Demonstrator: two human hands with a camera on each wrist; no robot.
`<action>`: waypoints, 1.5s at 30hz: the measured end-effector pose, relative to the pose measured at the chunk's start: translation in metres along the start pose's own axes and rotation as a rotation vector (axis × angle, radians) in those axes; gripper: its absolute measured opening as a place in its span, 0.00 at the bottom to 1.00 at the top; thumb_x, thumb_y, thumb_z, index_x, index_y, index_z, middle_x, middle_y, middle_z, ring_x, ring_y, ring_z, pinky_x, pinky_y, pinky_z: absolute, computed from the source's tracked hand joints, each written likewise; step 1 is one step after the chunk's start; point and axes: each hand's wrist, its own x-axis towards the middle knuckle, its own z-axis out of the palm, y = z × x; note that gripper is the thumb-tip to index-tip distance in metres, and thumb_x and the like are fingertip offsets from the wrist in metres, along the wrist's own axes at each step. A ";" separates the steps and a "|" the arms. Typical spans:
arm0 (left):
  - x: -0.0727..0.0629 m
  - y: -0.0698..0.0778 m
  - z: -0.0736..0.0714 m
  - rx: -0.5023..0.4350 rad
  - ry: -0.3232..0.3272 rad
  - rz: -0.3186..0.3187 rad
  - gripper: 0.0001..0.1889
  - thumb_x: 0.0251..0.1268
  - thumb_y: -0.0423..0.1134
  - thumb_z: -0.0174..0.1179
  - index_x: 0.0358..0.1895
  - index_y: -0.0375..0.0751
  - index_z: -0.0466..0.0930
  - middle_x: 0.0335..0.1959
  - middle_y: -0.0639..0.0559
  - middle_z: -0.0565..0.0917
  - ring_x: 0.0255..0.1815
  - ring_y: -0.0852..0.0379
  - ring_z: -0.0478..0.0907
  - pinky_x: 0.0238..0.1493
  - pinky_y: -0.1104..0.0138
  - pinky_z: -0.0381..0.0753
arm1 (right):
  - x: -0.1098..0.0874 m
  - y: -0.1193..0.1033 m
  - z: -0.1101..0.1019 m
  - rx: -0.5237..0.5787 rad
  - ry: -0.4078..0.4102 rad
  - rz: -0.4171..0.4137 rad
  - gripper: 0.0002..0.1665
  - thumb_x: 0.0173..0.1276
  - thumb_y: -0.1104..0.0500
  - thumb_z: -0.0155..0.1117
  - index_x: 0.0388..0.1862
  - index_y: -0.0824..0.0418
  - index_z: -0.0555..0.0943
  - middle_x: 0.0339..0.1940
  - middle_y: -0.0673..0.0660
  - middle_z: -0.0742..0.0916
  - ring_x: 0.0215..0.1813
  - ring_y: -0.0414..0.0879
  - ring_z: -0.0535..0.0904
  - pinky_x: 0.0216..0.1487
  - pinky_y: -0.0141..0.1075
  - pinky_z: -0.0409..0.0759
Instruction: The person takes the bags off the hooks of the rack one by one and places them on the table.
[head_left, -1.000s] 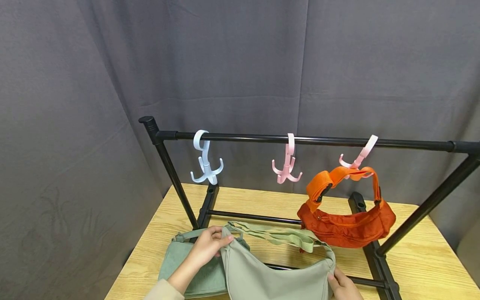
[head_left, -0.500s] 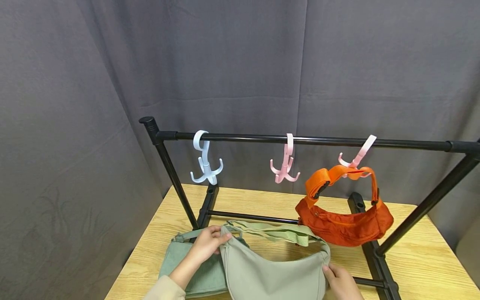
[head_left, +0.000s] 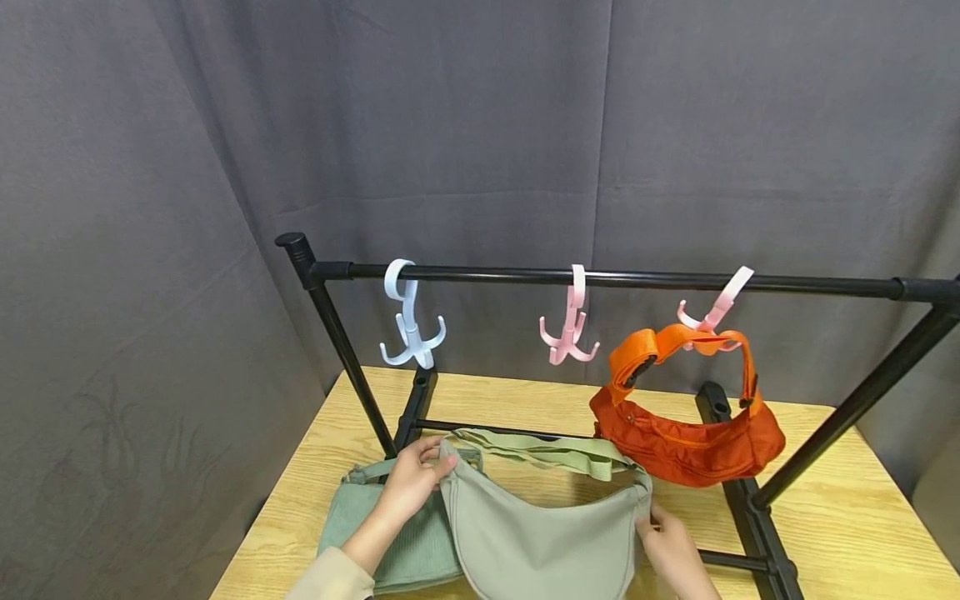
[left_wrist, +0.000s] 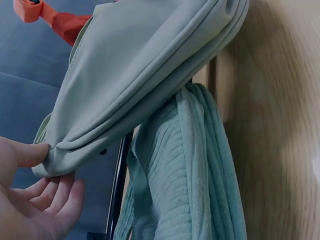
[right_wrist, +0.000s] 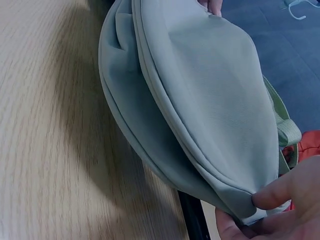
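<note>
Sage bag (head_left: 540, 542)'s up over the near side of the desk (head_left: 847, 492), left hand (head_left: 412, 483) pinching one top corner, right hand (head_left: 671, 546) pinching the other. Green corduroy bag (head_left: 420, 542) is partly hidden behind it, toward the desk's left edge. Further back, an orange bag (head_left: 690, 450) dangles off a pink hook (head_left: 726, 304) on a black rack (head_left: 480, 274), with grey curtain (head_left: 465, 125) beyond the far edge.
</note>
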 end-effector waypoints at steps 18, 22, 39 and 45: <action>0.010 -0.011 0.003 0.133 0.013 0.046 0.25 0.70 0.37 0.61 0.63 0.21 0.70 0.52 0.29 0.80 0.49 0.38 0.82 0.42 0.55 0.84 | 0.008 0.006 0.002 0.017 0.049 -0.048 0.28 0.70 0.66 0.57 0.62 0.86 0.67 0.53 0.80 0.79 0.51 0.70 0.79 0.44 0.51 0.83; 0.009 -0.010 0.002 0.199 0.023 0.052 0.25 0.69 0.37 0.62 0.63 0.25 0.72 0.54 0.31 0.80 0.48 0.40 0.82 0.41 0.55 0.84 | 0.009 0.005 0.001 0.010 0.046 -0.031 0.32 0.69 0.65 0.59 0.63 0.86 0.66 0.53 0.80 0.79 0.51 0.70 0.80 0.44 0.51 0.83; 0.006 -0.009 0.004 0.209 0.010 0.038 0.24 0.70 0.38 0.61 0.64 0.28 0.72 0.55 0.33 0.79 0.48 0.42 0.82 0.41 0.55 0.83 | 0.008 0.004 0.002 0.024 0.048 -0.015 0.36 0.67 0.62 0.65 0.64 0.85 0.66 0.49 0.77 0.82 0.49 0.67 0.80 0.43 0.48 0.83; 0.005 -0.007 0.004 0.181 0.016 0.040 0.24 0.70 0.38 0.61 0.65 0.31 0.72 0.59 0.33 0.77 0.54 0.39 0.79 0.46 0.52 0.82 | 0.006 0.005 0.000 0.023 0.058 -0.013 0.35 0.67 0.62 0.65 0.64 0.84 0.67 0.49 0.76 0.82 0.49 0.66 0.81 0.43 0.48 0.83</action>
